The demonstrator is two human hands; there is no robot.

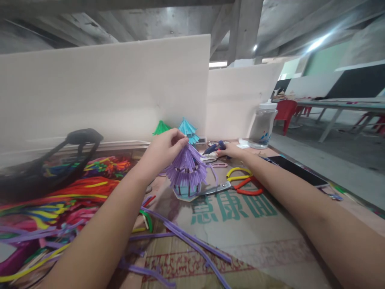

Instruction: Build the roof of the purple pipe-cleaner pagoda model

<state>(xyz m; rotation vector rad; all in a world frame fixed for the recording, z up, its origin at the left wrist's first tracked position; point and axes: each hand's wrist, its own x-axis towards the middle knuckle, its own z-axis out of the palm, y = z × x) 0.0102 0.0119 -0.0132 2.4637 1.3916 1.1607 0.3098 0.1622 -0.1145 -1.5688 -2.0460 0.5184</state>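
A small model pavilion [186,170] with two tiers of purple fringed roof stands upright on the cardboard-covered table. My left hand [170,142] pinches the tip of its roof between thumb and fingers. Farther back and to the right, my right hand [233,151] is closed around a dark blue glue gun [214,147] with a small red light; its nozzle points left toward the model. Scissors [230,185] with yellow and red handles lie open beside the model's base. Behind it stand a light blue fringed model [188,129] and a green one [161,127], partly hidden by my left hand.
Loose purple strips [192,241] lie in front. Heaps of coloured pipe cleaners [90,186] and a black strapped object [81,138] fill the left. A clear plastic jar [262,124] and a dark phone-like slab [296,170] are at right; a white panel [105,88] rises behind.
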